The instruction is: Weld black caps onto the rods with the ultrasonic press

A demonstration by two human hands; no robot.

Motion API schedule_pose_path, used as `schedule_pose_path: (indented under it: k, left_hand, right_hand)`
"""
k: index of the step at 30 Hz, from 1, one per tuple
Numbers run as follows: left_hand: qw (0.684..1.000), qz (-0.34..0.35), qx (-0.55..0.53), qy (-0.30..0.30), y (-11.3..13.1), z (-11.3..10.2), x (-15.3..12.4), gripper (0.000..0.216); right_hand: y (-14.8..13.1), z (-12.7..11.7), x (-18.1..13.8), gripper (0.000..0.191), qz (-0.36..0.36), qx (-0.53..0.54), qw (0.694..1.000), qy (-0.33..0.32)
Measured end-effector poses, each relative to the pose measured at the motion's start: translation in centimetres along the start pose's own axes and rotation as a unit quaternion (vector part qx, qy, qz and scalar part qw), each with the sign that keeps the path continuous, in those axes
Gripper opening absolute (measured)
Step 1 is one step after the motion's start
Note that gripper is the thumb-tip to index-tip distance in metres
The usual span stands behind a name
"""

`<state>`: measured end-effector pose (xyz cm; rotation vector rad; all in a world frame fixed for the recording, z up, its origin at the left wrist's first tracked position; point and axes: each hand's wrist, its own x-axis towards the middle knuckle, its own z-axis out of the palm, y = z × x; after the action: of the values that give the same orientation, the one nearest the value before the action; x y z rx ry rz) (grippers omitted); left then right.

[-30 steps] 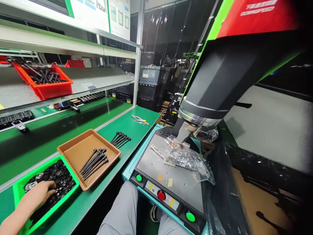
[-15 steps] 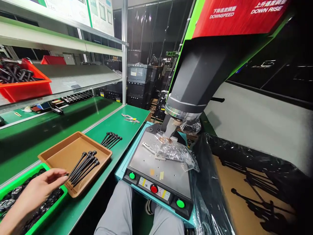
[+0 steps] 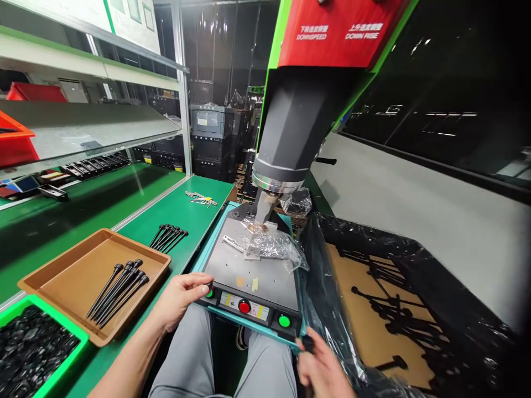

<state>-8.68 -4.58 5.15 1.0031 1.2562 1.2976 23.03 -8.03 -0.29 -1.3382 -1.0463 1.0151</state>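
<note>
A: How are the fingers (image 3: 202,288) of the left hand (image 3: 178,298) seen?

B: They are curled together, with the tips laid at the left green button (image 3: 208,293) on the near left corner of the control panel (image 3: 230,300). Whether anything is pinched between them cannot be told.

A: And the right hand (image 3: 321,370)?

B: Its fingers are closed on a small black piece (image 3: 307,344), held at the panel's near right corner, close to the right green button (image 3: 284,320).

A: What is found between the two hands?

B: A red button (image 3: 244,305) is set between the green ones. Farther off a metal plate (image 3: 244,273) is seen, with a crumpled plastic bag (image 3: 274,246) lying at its far end under the press head (image 3: 286,143).

A: And farther out?

B: On the counter (image 3: 182,213) to the left a brown tray (image 3: 62,276) is placed, with black rods (image 3: 118,284) laid in it. A green bin (image 3: 78,337) of black parts is set just beside it, nearer. To the right a box (image 3: 373,331) lined with black film is seen.
</note>
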Motion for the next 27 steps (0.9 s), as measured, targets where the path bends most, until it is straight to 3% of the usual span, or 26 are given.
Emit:
schedule_pose_path:
  k: [3,6,8,21,27]
  left_hand:
    - [0.999,0.007,-0.027,-0.045,-0.2,1.7,0.0,0.027]
    - [0.995,0.017,-0.077,-0.063,-0.2,3.0,-0.4,0.021]
    - [0.991,0.011,-0.110,-0.070,-0.2,3.6,-0.7,0.018]
    - [0.978,-0.066,-0.173,-0.097,0.0,5.6,-0.6,0.017]
    - [0.977,-0.060,-0.193,-0.071,-1.2,6.3,-0.5,0.014]
  right_hand:
    - [-0.8,5.7,0.0,0.059,0.049,0.061,0.986,-0.148]
    - [-2.0,10.0,0.1,0.046,0.046,0.115,0.970,-0.207]
    - [-2.4,11.4,0.3,0.038,0.035,0.129,0.965,-0.227]
    - [-2.3,11.5,1.1,0.030,0.038,0.201,0.942,-0.264]
    - [-1.8,11.8,0.9,0.027,0.004,0.154,0.971,-0.186]
